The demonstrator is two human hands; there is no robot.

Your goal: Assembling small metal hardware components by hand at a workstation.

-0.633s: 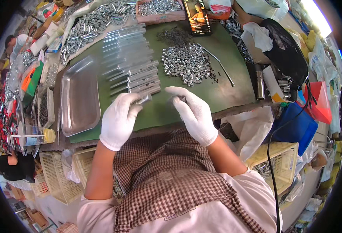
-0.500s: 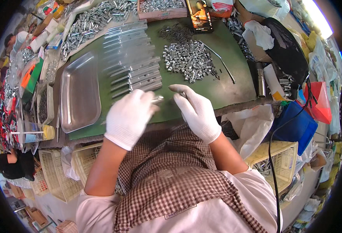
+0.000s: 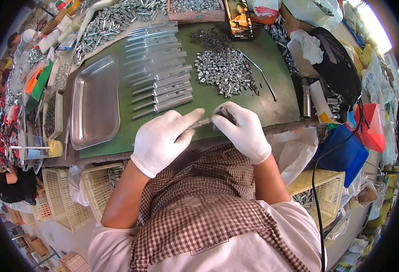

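Note:
Between my white-gloved hands, above the front edge of the green work mat (image 3: 272, 106), is a silver metal tube (image 3: 203, 123). My left hand (image 3: 161, 138) has its thumb and fingers closed around one end. The fingers of my right hand (image 3: 245, 131) are bent around the other end, with a small dark metal piece (image 3: 226, 114) showing in their grip; its exact kind is hidden. Beyond my left hand lies a row of silver tubes with thin rods (image 3: 172, 97). A heap of small silver metal pieces (image 3: 224, 72) lies beyond my right hand.
Left of the tubes is a steel tray (image 3: 78, 115). Dark small screws (image 3: 211, 38) lie behind the silver heap, with a thin metal rod (image 3: 265, 81) beside it. A lit phone (image 3: 239, 20) stands at the back. A black cable (image 3: 316, 181) hangs at right.
My hands have come together at the silver tube, the right one now gripping its end. Earlier they were apart, with the left hand blurred by motion. The view has shifted slightly.

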